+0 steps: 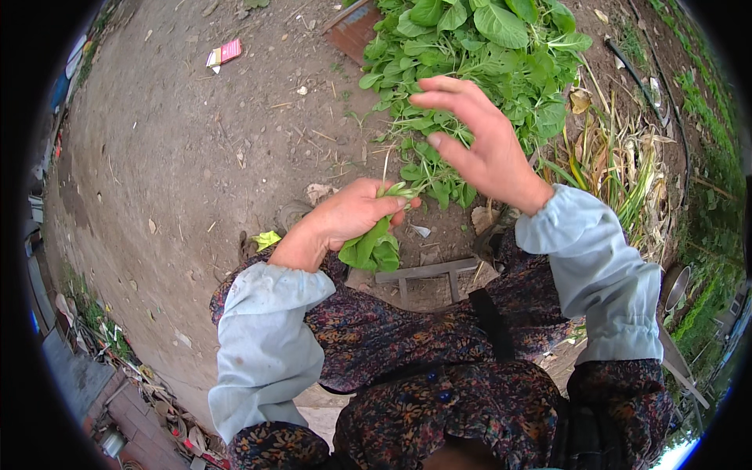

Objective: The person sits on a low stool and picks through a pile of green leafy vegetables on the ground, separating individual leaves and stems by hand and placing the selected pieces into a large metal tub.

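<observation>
My left hand grips a small bunch of leafy greens by the stems. Its leaves hang below my fist, and the pale root ends stick out past my thumb. My right hand is raised with thumb and fingers apart, nothing held between them. Beneath and beyond it spreads a large heap of leafy greens. Smaller loose plants trail from the heap towards my left hand.
A rusty metal sheet shows at the heap's left edge. Dry stalks and leaves lie to the right, near a black hose. A crumpled red-and-white packet lies on bare soil. A wooden frame stands between my feet.
</observation>
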`<state>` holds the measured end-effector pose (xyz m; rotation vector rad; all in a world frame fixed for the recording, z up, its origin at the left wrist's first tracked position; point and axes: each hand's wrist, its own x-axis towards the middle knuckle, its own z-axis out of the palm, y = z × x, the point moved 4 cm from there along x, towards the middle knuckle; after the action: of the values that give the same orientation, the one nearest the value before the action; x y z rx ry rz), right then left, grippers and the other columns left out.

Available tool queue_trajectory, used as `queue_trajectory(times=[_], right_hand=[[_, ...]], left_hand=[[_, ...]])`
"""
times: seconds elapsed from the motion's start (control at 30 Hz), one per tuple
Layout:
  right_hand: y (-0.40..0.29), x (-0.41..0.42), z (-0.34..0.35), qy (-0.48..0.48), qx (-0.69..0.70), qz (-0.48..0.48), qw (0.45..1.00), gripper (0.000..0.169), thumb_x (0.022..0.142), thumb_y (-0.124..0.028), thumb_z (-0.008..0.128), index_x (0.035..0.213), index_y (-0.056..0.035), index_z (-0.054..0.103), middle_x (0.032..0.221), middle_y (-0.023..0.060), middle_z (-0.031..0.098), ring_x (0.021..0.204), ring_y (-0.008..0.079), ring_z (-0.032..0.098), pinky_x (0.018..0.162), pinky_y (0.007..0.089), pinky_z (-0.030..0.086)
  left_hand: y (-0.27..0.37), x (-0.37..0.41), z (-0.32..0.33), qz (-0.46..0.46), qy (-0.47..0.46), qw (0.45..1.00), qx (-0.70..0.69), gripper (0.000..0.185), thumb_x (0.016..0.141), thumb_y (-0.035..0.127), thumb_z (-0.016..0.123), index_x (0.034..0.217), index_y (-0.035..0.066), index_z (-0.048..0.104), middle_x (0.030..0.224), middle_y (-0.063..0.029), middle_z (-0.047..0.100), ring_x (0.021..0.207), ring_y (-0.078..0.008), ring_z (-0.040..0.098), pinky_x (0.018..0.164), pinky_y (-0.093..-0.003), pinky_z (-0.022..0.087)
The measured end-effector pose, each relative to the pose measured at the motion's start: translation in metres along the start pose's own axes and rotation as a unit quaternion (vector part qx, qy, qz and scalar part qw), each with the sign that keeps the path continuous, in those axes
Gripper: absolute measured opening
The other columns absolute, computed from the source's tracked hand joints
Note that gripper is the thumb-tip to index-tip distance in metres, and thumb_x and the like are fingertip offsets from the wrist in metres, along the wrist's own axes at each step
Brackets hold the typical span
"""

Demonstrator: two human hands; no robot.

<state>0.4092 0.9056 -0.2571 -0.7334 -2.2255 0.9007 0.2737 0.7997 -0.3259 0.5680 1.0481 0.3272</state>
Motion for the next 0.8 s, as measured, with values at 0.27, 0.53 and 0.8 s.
queue_trajectory(times=[0.27,0.53,0.8], right_hand=[[-0.018,-0.020,0.033,-0.150,-0.113,-0.172,0.967,0.021,0.059,-0.013,0.065,0.079,-0.0113,0.061,0.079,0.0004,0.055,0.085,0.0191,0.052,0.084,0.0401,0.037],[-0.013,-0.024,0.043,-0.158,-0.189,-0.165,0.955,0.014,0.063,-0.018,0.059,0.071,-0.0074,0.055,0.070,0.0050,0.054,0.073,0.0233,0.052,0.078,0.0384,0.038],[0.038,-0.014,0.015,-0.023,0.081,0.191,0.978,0.013,0.073,-0.005,0.055,0.085,-0.0029,0.058,0.087,0.0113,0.060,0.082,0.0254,0.058,0.073,0.0362,0.045]], left_hand=[[0.000,0.006,0.005,0.018,0.024,0.999,0.037,0.016,0.081,0.016,0.054,0.084,0.001,0.059,0.070,-0.0028,0.056,0.059,-0.0101,0.051,0.052,-0.0245,0.041],[0.006,0.002,0.007,0.016,0.035,0.990,0.134,0.016,0.085,0.015,0.048,0.082,0.002,0.057,0.072,-0.0027,0.057,0.061,-0.0099,0.053,0.053,-0.0237,0.043],[0.007,0.001,0.006,0.033,0.029,0.997,0.064,0.018,0.087,0.017,0.048,0.094,0.003,0.057,0.073,-0.0002,0.053,0.064,-0.0085,0.051,0.058,-0.0223,0.043]])
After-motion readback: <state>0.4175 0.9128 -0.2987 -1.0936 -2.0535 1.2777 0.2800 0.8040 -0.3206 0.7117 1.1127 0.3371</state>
